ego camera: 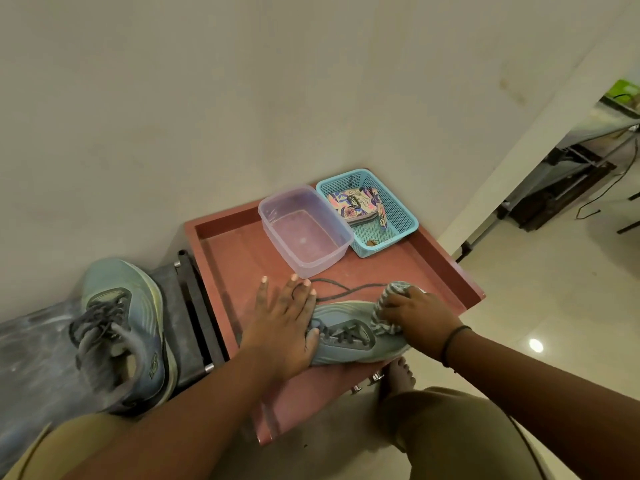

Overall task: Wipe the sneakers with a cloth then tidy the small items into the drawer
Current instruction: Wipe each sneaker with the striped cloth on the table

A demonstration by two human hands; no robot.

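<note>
While left hand (282, 323) steadies sneaker (349, 336), right hand (414, 311) grips cloth (388, 306)

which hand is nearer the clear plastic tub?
Left. The left hand lies flat with fingertips just short of the clear plastic tub; the right hand grips the striped cloth on the sneaker, farther off.

Bare forearms are seen, a thin black band (453, 344) being worn on the right wrist, with khaki trousers (450, 434) and a bare foot (401, 375).
</note>
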